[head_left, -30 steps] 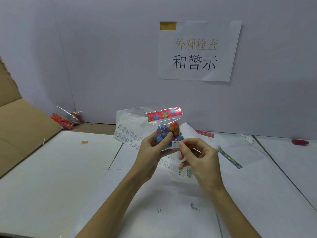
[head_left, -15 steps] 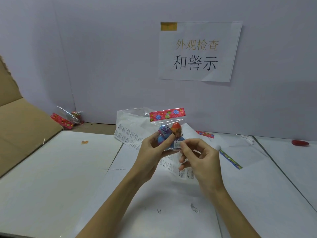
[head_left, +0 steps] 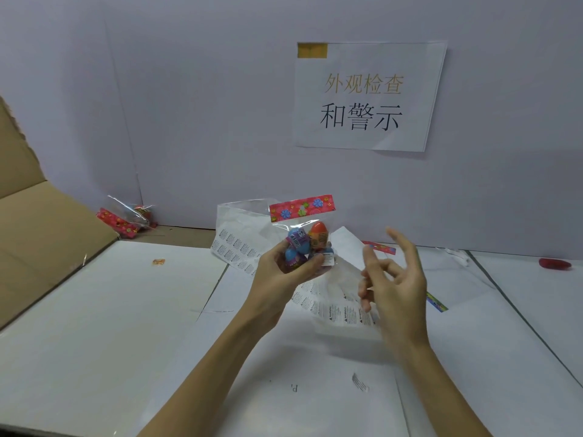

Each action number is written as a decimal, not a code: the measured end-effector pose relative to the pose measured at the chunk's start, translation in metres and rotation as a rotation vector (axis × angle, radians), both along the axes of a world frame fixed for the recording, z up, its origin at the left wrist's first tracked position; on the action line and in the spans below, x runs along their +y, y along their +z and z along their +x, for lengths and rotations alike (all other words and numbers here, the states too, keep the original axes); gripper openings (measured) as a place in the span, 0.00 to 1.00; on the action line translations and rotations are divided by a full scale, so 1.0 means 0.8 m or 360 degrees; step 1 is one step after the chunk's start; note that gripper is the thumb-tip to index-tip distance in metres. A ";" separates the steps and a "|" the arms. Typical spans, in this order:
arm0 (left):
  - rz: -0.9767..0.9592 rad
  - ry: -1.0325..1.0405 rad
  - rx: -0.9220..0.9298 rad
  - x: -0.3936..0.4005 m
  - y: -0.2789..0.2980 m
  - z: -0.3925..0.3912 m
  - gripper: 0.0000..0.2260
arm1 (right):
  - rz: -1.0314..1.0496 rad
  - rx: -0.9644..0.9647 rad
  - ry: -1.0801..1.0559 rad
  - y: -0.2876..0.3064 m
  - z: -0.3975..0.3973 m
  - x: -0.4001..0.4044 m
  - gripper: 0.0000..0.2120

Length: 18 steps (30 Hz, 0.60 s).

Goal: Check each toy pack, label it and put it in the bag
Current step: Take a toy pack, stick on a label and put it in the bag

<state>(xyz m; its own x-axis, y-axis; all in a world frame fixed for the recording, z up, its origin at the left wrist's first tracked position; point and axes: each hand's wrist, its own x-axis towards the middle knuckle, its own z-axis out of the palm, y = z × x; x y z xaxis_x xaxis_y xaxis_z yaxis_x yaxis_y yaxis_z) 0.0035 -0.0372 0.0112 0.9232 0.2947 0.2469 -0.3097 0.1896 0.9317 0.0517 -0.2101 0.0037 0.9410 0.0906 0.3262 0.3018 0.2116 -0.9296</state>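
On the wall behind the bench (head_left: 94, 326) hangs a white paper sign (head_left: 367, 96) with a strip of yellow tape at its top left corner; it reads "外观检查" in gold above "和警示" in black. Below it, sheets of small printed warning labels (head_left: 342, 313) lie on the bench, the word "WARNING" just legible on the nearest ones.

The left hand (head_left: 284, 272) is raised over the bench with its fingers and thumb curled round the lower part of a clear toy pack (head_left: 307, 244), held upright. The pack has a red flowered header card across its top and holds blue and orange egg-shaped toys; a small white label (head_left: 328, 258) sits on its front beside the thumb, its print too small to read.

The right hand (head_left: 394, 279) is just beside the pack but apart from it, fingers loosely spread and holding nothing.

Another pack with a red flowered header (head_left: 126, 217) lies at the back left corner against the wall, next to a brown cardboard box flap (head_left: 38, 231). A small red object (head_left: 555, 264) rests at the far right.
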 end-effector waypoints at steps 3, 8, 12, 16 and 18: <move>0.0077 0.0001 0.0036 -0.008 -0.001 0.000 0.21 | -0.0308 -0.0071 0.0141 -0.001 -0.008 0.010 0.24; 0.0067 -0.0165 0.0028 -0.012 0.001 -0.004 0.16 | -0.0258 0.0040 0.0185 0.005 -0.009 0.015 0.16; 0.0019 -0.0205 0.0026 -0.014 0.003 -0.004 0.17 | -0.0113 0.0201 0.0388 0.005 -0.008 0.006 0.12; -0.0060 -0.0183 0.0009 -0.009 0.001 -0.003 0.18 | -0.0214 0.0085 0.0335 0.004 -0.010 0.010 0.10; -0.0056 -0.0153 0.0017 -0.008 0.002 -0.002 0.21 | -0.0216 0.0074 0.0355 0.004 -0.010 0.011 0.09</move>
<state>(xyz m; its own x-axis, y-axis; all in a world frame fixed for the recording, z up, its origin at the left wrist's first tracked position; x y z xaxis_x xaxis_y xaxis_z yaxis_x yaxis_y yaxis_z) 0.0019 -0.0437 0.0125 0.9501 0.2128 0.2281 -0.2787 0.2505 0.9271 0.0439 -0.2011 0.0072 0.9066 0.3372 0.2536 0.2179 0.1406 -0.9658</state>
